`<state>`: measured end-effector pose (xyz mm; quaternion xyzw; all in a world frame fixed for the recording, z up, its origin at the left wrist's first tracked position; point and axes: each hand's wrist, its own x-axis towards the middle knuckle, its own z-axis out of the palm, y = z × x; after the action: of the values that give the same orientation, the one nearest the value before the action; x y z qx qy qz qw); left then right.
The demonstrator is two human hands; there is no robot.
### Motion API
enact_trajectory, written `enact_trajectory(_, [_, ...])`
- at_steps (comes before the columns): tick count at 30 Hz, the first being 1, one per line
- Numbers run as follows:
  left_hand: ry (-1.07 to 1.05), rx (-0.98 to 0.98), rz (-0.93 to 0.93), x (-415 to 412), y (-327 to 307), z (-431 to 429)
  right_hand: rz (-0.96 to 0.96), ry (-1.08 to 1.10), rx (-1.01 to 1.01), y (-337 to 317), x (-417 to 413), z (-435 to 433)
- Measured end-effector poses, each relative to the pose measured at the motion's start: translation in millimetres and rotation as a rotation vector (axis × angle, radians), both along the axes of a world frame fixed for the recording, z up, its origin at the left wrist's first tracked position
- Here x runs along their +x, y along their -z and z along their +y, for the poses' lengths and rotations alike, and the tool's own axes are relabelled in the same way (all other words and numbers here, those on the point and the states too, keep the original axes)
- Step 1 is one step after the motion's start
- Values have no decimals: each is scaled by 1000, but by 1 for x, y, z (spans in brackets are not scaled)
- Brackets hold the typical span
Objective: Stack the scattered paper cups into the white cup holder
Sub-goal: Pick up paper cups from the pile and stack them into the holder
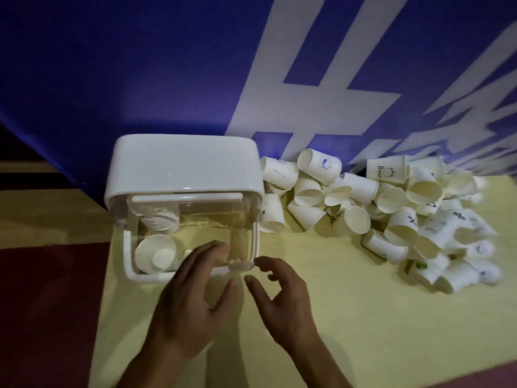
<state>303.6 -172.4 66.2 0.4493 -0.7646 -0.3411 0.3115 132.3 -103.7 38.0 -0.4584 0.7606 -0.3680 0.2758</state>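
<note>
The white cup holder (pixel 184 163) stands at the table's left, with a white top and a clear front. Inside its left side I see a stack of paper cups (pixel 155 252), its open mouth facing me. My left hand (pixel 193 298) rests with fingers spread on the holder's clear front near its lower edge. Just right of it, my right hand (pixel 282 292) hovers with fingers apart, fingertips close to the holder's bottom right corner, holding nothing. A heap of scattered paper cups (pixel 377 208) lies to the right of the holder.
The yellow table top (pixel 377 331) stretches under my hands and to the right. A blue banner with white lettering (pixel 140 65) stands behind the holder and cups. The table's left edge (pixel 105 275) runs just left of the holder, over a dark red floor.
</note>
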Motion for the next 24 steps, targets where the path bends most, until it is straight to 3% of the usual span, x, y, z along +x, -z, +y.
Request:
enact_trajectory(5, [165,-230,-187,-152,-7,-27,-21,193,64,0,-84,58])
enact_trajectory(9, [234,-539,-569,-241,10,-86,-34,278,67,-6,-142,86])
enact_trajectory(13, [317,-666,-859,-283,23,-121,-29,286,64,-8,-196,95])
enact_trajectory(16, [336,-651,-917,-288,25,-127,25,252,94,2,-231,82])
enact_trajectory(24, [338,-640,-834,-279,19,-128,155,78,119,32,-266,8])
